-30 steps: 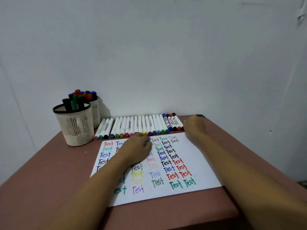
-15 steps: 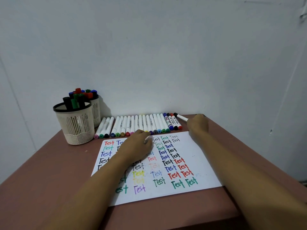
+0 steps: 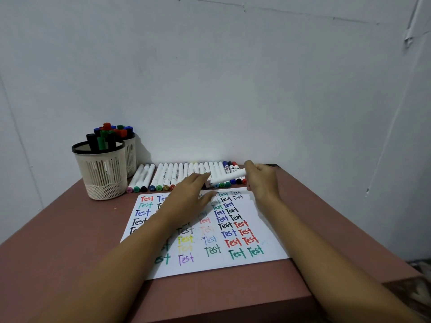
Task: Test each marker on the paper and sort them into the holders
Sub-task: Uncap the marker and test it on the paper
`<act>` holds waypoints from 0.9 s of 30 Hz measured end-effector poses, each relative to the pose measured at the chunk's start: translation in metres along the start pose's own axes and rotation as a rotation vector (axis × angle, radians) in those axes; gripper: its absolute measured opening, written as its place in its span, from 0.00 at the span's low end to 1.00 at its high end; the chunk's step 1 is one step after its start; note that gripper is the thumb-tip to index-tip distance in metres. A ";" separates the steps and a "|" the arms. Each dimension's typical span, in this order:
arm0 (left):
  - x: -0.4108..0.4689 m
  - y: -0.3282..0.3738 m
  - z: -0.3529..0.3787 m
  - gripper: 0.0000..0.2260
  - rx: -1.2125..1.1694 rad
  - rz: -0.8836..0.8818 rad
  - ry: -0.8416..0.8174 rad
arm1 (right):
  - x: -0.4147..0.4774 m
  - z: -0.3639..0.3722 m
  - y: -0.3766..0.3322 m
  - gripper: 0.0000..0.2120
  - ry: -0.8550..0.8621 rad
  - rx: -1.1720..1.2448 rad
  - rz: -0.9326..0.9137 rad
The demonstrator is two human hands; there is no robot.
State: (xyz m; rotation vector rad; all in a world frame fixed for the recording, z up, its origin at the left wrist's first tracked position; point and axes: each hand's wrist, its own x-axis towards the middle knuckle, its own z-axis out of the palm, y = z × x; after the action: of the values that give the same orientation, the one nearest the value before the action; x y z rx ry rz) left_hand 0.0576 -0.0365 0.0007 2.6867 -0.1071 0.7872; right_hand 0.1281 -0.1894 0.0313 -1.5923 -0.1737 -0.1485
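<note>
Pale blue wall point(image 3: 210, 66) fills most of what I can see, meeting a reddish-brown table point(image 3: 70, 241) pushed up against it. On the table lies the paper point(image 3: 270, 231), a white sheet covered in columns of the word "Test" in many colours. Off the paper's far-left corner stand two cream slotted holders, the front holder point(image 3: 100, 176) with a few black and green markers, the rear holder point(image 3: 131, 157) just behind it packed with red, blue and green ones. Along the paper's far edge runs a row of markers point(image 3: 177, 173), white barrels side by side, coloured caps towards the paper. The left hand point(image 3: 186, 197) hovers over the paper's far-middle part, fingers stretched out flat and holding nothing. The right hand point(image 3: 262, 180), above the paper's far-right corner, is curled round one end of a white marker point(image 3: 229, 176). That marker hangs over the paper's far edge, its long axis crosswise, free end pointing left at the left fingertips; motion blur hides whether they touch and which end is capped
</note>
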 end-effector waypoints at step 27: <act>-0.002 0.014 -0.007 0.10 -0.316 -0.136 0.095 | -0.012 0.010 0.009 0.09 -0.457 0.272 -0.045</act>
State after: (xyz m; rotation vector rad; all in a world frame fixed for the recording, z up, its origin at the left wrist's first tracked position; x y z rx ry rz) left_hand 0.0500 -0.0478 0.0094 2.3295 -0.0227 0.7820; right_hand 0.1178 -0.1803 0.0194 -1.3300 -0.5617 0.2012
